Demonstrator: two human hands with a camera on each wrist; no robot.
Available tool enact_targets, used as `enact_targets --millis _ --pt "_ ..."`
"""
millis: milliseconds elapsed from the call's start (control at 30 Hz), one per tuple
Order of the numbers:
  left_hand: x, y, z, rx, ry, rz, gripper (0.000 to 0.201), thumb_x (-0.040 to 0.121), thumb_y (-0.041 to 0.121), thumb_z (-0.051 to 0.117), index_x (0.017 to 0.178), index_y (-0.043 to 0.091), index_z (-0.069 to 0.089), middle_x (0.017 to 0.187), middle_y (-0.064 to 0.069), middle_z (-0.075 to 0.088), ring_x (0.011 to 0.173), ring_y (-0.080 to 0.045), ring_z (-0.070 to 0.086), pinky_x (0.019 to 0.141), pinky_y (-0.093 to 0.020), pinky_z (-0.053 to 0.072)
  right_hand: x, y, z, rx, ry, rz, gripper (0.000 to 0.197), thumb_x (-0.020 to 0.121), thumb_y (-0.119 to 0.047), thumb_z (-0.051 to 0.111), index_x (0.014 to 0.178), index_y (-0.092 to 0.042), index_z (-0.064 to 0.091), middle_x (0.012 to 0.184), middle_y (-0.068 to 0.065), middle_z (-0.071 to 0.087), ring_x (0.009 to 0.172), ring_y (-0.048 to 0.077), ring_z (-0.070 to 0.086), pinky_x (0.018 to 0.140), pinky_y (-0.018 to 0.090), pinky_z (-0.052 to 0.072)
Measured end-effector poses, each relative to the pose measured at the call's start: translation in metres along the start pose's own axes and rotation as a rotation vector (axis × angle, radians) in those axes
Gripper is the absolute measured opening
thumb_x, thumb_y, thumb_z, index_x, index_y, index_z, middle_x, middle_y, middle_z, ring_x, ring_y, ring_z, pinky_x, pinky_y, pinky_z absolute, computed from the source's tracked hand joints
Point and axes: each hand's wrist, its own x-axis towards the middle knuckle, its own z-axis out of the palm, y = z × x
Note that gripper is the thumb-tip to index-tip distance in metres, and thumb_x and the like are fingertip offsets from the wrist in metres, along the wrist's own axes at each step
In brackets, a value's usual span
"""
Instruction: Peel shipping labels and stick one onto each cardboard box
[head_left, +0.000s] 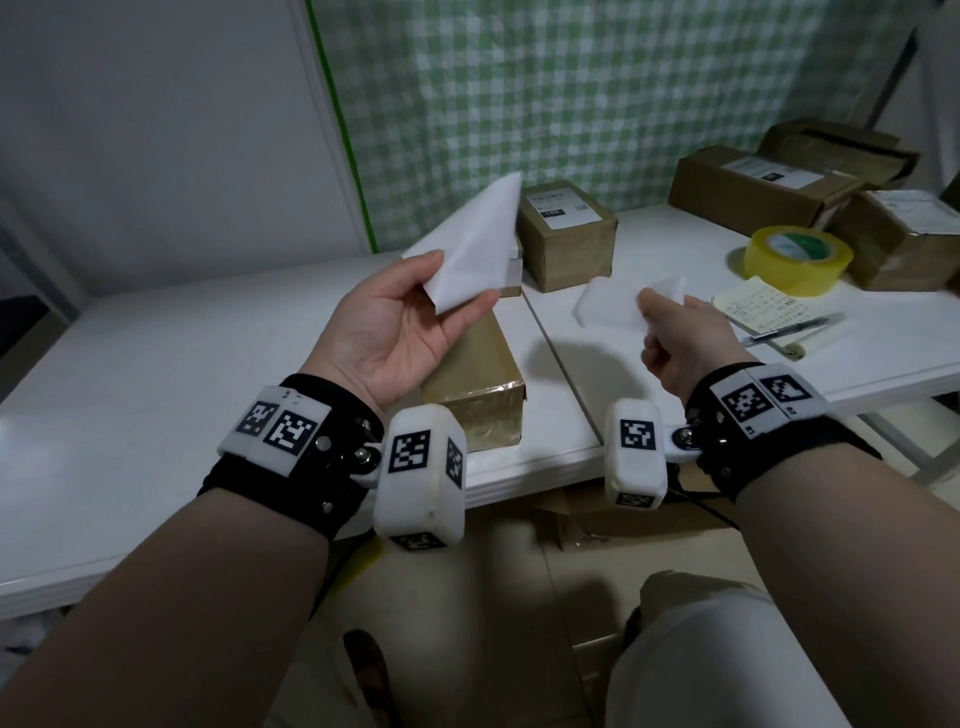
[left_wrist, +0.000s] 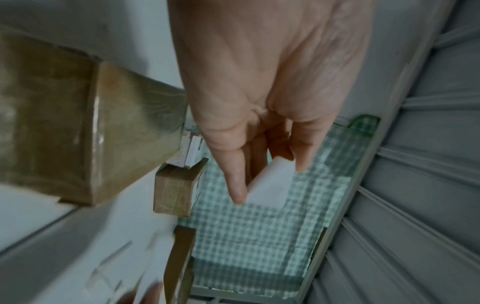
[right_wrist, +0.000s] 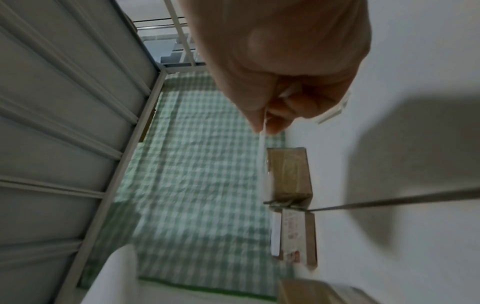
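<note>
Two hands are raised over the white table (head_left: 156, 338), each holding a piece of white paper. Left hand (head_left: 387, 332), palm up, pinches the lower corner of a white sheet (head_left: 475, 247) between thumb and fingers; the sheet stands up from the hand, long axis running up and away to the right, its far tip against the green checked cloth (head_left: 597, 93). Its facing side is blank. Whether it is a label or bare backing cannot be told.

Right hand (head_left: 691, 345), fingers curled, pinches a smaller translucent white piece (head_left: 613, 306) that extends leftward from the fingertips, roughly level, above the table and well apart from the left hand's sheet.

Directly under and beyond the left hand lies a long tape-wrapped box (head_left: 475, 384), long axis running away from the person, top without a label where it shows. Behind it a smaller box (head_left: 569, 234) already carries a printed label on top. More labelled boxes (head_left: 758, 187) sit at far right, with a roll of yellow tape (head_left: 795, 257), a notepad (head_left: 758, 306) and a pen (head_left: 795, 330) near the right hand.

Left wrist view: the sheet (left_wrist: 270, 184) sits between the fingertips (left_wrist: 237, 185), the long box (left_wrist: 91, 131) to the side; blur hides detail. Right wrist view: the thin piece (right_wrist: 262, 148) shows edge-on, a narrow pale line leaving the pinched thumb and forefinger (right_wrist: 255, 115), something the head view does not give. Only the head view shows both papers at once.
</note>
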Motion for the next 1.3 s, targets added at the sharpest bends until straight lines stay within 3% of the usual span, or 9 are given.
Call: enact_targets --millis 167,267,367,533,633,733,833,1133,1300 --pt "0.007 0.003 0.001 0.117 0.097 0.085 0.020 0.088 0.000 0.053 0.107 -0.001 0.054 0.119 -0.021 0.060 0.107 -0.034 0.064 0.077 -0.039 0.059 0.016 0.004 -0.013 0.009 0.075 0.070 0.018 0.088 -0.020 0.055 0.074 -0.014 0.048 0.080 0.009 0.050 0.052 0.014 0.041 0.039 0.017 0.037" --pt "0.011 0.004 -0.001 0.249 0.139 0.193 0.008 0.087 -0.001 0.055 0.094 0.002 0.056 0.103 -0.015 0.064 0.090 -0.024 0.069 0.081 -0.037 0.058 0.017 0.002 -0.011 0.075 -0.006 0.072 0.019 0.092 -0.027 0.056 0.092 -0.008 0.054 0.102 0.010 0.051 0.077 0.017 0.055 0.072 0.026 0.055" --pt "0.012 0.002 -0.004 0.540 0.180 0.312 0.008 0.085 0.002 0.061 0.081 0.009 0.064 0.086 -0.004 0.068 0.077 -0.014 0.067 0.085 -0.033 0.055 0.020 0.002 -0.010 -0.132 -0.026 0.086 0.054 0.090 -0.045 0.052 0.130 -0.010 0.045 0.119 0.006 0.044 0.114 0.026 0.048 0.100 0.041 0.043" --pt "0.008 -0.008 -0.013 1.312 0.247 0.557 0.023 0.076 0.019 0.074 0.060 0.017 0.058 0.070 0.003 0.065 0.057 -0.004 0.056 0.054 -0.021 0.046 0.003 -0.007 0.002 -0.361 0.044 -0.175 0.043 0.070 -0.054 0.051 0.090 -0.016 0.049 0.098 0.004 0.045 0.086 0.023 0.045 0.073 0.034 0.038" --pt "0.005 -0.016 -0.014 1.540 0.196 0.719 0.028 0.075 0.015 0.073 0.058 0.020 0.052 0.116 0.003 0.069 0.093 -0.012 0.064 0.075 -0.014 0.046 -0.023 -0.017 0.019 -0.260 -0.218 -0.214 0.032 0.085 -0.048 0.057 0.079 -0.017 0.056 0.073 -0.002 0.055 0.066 0.015 0.050 0.063 0.027 0.045" --pt "0.003 -0.021 -0.015 1.654 0.162 0.844 0.019 0.073 0.010 0.074 0.062 0.011 0.059 0.123 0.002 0.064 0.104 -0.007 0.058 0.082 0.003 0.029 -0.049 -0.026 0.036 -0.314 -0.486 -0.167 0.041 0.083 -0.054 0.059 0.074 -0.015 0.060 0.052 -0.006 0.058 0.056 0.014 0.056 0.060 0.024 0.049" --pt "0.000 -0.022 -0.018 1.745 0.089 0.916 0.018 0.070 0.007 0.076 0.064 0.006 0.059 0.123 -0.002 0.064 0.102 -0.019 0.062 0.079 -0.004 0.031 -0.062 -0.028 0.045 -0.345 -0.531 -0.163 0.034 0.082 -0.045 0.066 0.075 -0.012 0.061 0.056 -0.003 0.059 0.051 0.011 0.055 0.053 0.019 0.049" --pt "-0.011 -0.014 -0.030 1.522 0.205 0.603 0.027 0.067 0.035 0.081 0.086 0.020 0.068 0.143 0.001 0.044 0.125 -0.013 0.044 0.102 -0.022 0.035 -0.066 -0.019 0.054 -0.211 -0.514 -0.119 0.009 0.080 0.005 0.065 0.075 -0.002 0.062 0.055 0.007 0.058 0.046 0.012 0.056 0.047 0.018 0.052" --pt "-0.012 -0.010 -0.039 1.139 0.299 0.364 0.016 0.079 0.006 0.070 0.086 0.021 0.072 0.084 -0.003 0.070 0.069 -0.018 0.064 0.084 -0.044 0.056 -0.063 -0.010 0.054 -0.191 -0.499 -0.080 0.009 0.082 0.005 0.064 0.090 0.000 0.063 0.065 0.009 0.057 0.052 0.012 0.056 0.053 0.018 0.053"
